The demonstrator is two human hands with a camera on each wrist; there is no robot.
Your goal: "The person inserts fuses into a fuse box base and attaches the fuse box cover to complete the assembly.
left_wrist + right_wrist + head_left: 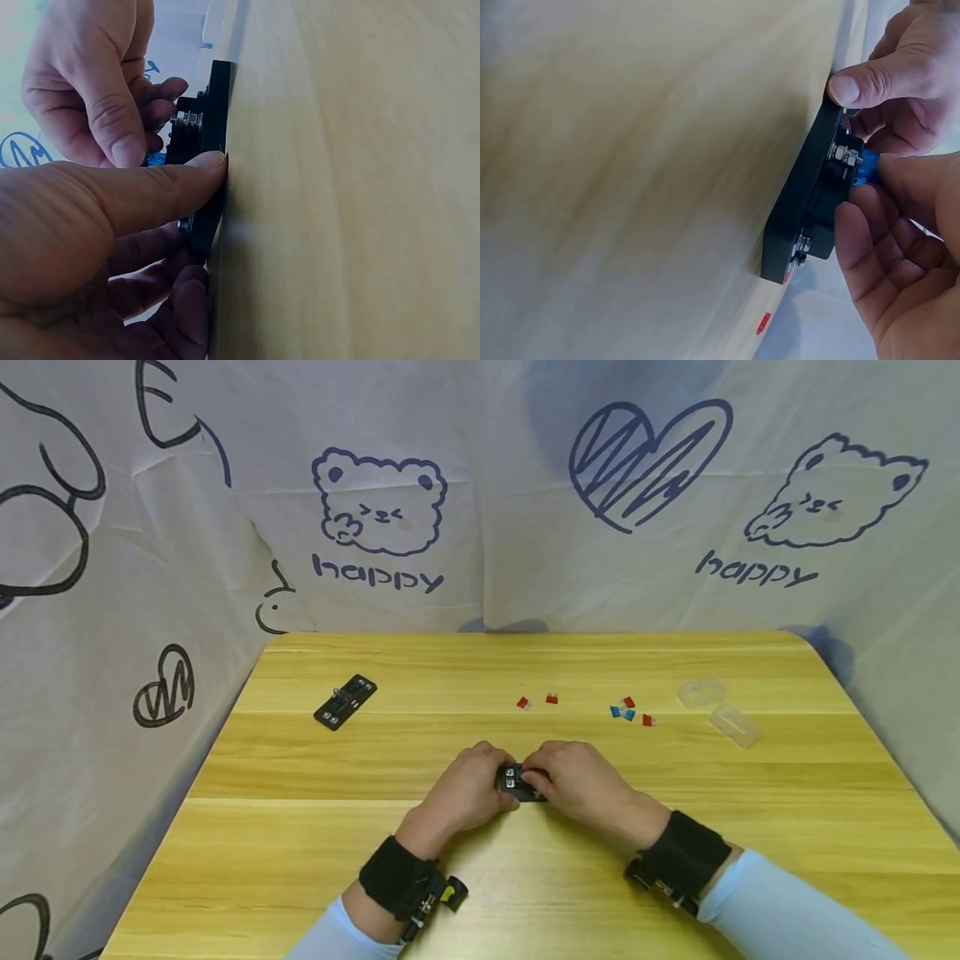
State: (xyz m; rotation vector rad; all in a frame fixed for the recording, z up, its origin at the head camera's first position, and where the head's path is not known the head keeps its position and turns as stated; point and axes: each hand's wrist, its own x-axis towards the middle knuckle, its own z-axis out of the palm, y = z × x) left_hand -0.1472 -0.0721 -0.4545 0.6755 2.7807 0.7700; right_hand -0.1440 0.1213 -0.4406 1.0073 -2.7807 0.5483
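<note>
A black fuse block [511, 779] with metal screw terminals lies at the middle of the wooden table. My left hand [468, 787] holds it at its left end, the thumb [191, 180] along its near side. Over the block, my right hand [585, 781] pinches a blue blade fuse [868, 169] between thumb and fingers. The fuse meets the top of the block between the terminals, and the fingertips cover most of it. In the head view the right hand hides the block's right end.
A second black fuse block [345, 702] lies at the back left. Beyond my hands are red blade fuses [523, 702] and, further right, blue fuses [622, 713] among more red ones. Two clear plastic covers [733, 725] sit at the back right. A drawn-on cloth [517, 585] hangs behind the table.
</note>
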